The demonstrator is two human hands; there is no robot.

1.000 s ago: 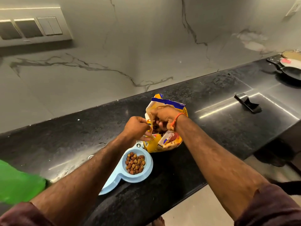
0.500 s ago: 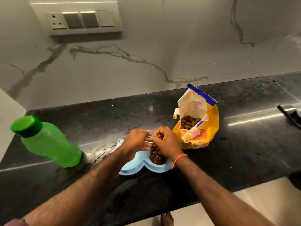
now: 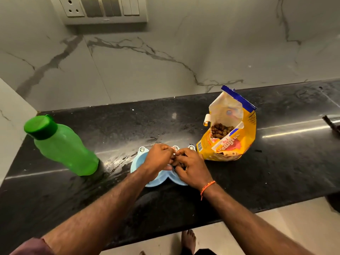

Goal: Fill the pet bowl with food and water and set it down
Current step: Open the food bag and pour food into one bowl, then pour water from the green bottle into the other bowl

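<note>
Dropping kibble by hand into the right-hand well of the pale blue pet bowl (image 3: 139, 162), which sits on the black counter (image 3: 276, 172) near its front edge, just left of the open yellow food bag (image 3: 231, 133). Both hands meeting over the middle of the bowl: left hand (image 3: 158, 159) with fingers curled and tips pinched together, right hand (image 3: 193, 168) curled palm-down over the right well, brown pellets showing between its fingers. Holding some kibble, by the look of it, though cannot tell how much, nor whether the left hand holds any at all. Feeding step under way, judged not finished; amount already in the well hidden under the right hand. Left well partly in view and looking bare, so water probably not yet poured. Green bottle (image 3: 62, 146) standing capped at far left, well apart from the bowl, likely the water source: cap to come off, pour to follow, then the bowl to be set down wherever the pet eats. Bag upright and gaping, kibble visible inside, close enough to tip if knocked by the right arm. Wet smears on the counter just behind the bowl. Switch panel (image 3: 103, 8) on the marble wall above; dark object (image 3: 331, 124) at far right edge, out of the way.
</note>
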